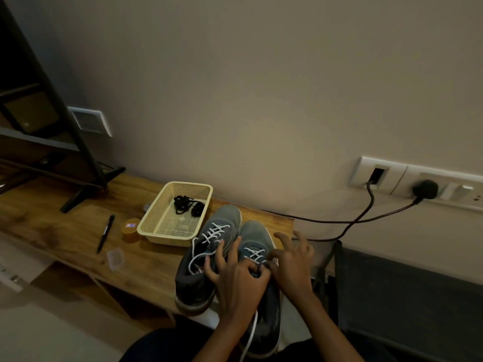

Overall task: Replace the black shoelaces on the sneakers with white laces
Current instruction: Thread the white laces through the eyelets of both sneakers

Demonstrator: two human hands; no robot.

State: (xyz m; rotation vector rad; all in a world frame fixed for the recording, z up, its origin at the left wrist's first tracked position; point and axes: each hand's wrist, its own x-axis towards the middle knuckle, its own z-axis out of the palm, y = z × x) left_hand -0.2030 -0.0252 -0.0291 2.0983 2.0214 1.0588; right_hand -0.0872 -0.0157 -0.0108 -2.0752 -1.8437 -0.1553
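Sneakers: we have the left sneaker (226, 214) and right sneaker (254, 231) side by side on the worktop (65, 226), toes toward twelve o'clock, both showing white crossings.
Left hand (236, 280): curled, pinching the white lace (254, 253) at the right sneaker's upper eyelets; one tail hangs toward six o'clock.
Right hand (291, 265): thumb and forefinger seem to pinch the same lace from three o'clock, the other fingers splayed.
Black laces (187, 203): bundled in the basket (167, 237), at eleven o'clock from the sneakers.
Stage: we judge only the right sneaker's top eyelets are left to thread.
Risk: if we pull unevenly, one tail may end up short. If the pinch slackens, the lace tip could slip back out of its eyelet. The heel seems to overhang the edge, so a hard tug toward six o'clock could drag the shoe off.
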